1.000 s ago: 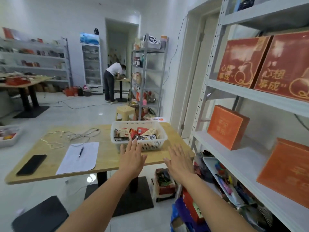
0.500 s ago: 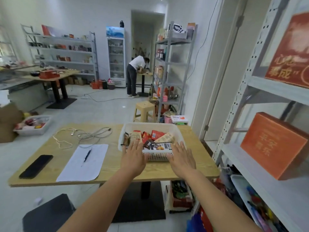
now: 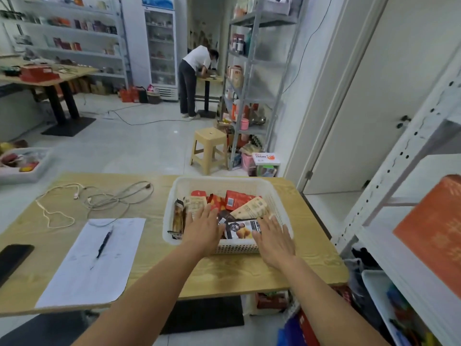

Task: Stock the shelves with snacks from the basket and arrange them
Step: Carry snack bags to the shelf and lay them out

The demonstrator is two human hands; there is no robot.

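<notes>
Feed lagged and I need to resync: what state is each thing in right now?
basket: on the table, holding snack packets
left hand: open, flat on the packets
right hand: open, at the basket's near right corner
pen: lying on the paper
phone: lying flat, dark
cable: loose on the table

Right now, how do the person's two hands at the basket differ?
The left hand lies over the snacks at the basket's left-middle, the right hand over its near right corner. The left hand reaches farther in than the right hand. Both are flat, fingers straight.

left hand [image 3: 203,231] moved forward onto the snack packets [image 3: 240,199], right hand [image 3: 273,239] now over the basket [image 3: 224,181] near rim
</notes>
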